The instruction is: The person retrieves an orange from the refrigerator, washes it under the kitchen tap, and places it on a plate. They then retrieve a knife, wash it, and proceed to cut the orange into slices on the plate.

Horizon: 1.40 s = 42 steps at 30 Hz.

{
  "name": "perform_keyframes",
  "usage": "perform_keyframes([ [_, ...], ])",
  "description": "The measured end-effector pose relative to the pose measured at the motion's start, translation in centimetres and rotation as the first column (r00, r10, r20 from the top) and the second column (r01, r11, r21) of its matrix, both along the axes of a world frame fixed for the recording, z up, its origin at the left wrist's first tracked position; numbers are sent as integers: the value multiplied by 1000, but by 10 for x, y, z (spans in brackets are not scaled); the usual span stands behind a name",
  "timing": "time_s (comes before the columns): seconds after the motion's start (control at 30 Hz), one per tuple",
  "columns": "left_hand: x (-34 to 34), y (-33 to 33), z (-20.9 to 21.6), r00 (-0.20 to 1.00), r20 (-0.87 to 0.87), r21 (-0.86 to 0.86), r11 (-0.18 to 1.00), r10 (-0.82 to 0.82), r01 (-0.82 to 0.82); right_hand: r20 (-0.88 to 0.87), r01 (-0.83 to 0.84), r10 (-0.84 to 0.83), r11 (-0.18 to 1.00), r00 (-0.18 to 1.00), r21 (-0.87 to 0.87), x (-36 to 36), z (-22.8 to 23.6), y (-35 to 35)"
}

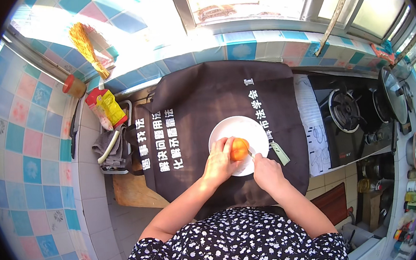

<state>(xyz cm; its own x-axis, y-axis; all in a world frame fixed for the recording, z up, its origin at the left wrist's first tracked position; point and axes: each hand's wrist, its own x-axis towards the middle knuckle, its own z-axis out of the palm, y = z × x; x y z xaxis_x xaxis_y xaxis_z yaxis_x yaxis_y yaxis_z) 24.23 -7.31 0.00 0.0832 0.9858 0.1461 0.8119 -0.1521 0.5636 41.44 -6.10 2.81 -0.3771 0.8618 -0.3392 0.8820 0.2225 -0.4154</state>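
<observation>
A round orange [240, 149] rests on a white plate [230, 124] in front of me. My left hand [220, 163] is closed around the orange's left side and presses it against the plate. My right hand [268, 172] grips a small knife [251, 153], its short bit of visible blade at the orange's right side. The fist covers the knife's handle, and I cannot tell how deep the blade sits. To the right of the plate lies a flat pale green piece [280, 153], perhaps a blade cover.
A dark cloth [204, 90] with white print covers the counter. The gas stove [345, 110] with a glass-lidded pan [394, 95] is at right. At left are a rack with a grey towel [115, 147], a yellow-red packet [108, 109] and a wooden board [133, 190]. Windows line the back.
</observation>
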Motion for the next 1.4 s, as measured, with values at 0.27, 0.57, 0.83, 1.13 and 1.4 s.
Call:
perform_keyframes([
  [0.27,-12,7,9,980,190,-153,988,62,-33,45,45,-41,994,998,-96,-6,-2,14],
  [0.57,-25,0,6,407,880,-319,940,246,121,-2,88,-90,983,996,-163,4,-4,14],
  [0.83,-20,-10,20,292,916,-318,942,276,106,-282,108,-90,993,955,48,13,22,-3],
  [1.13,-16,-6,23,39,900,-429,867,434,254,-358,105,-40,981,933,165,9,35,-14],
  [1.4,-18,-16,31,31,934,-330,829,355,452,-429,124,-66,987,901,107,13,24,-18],
])
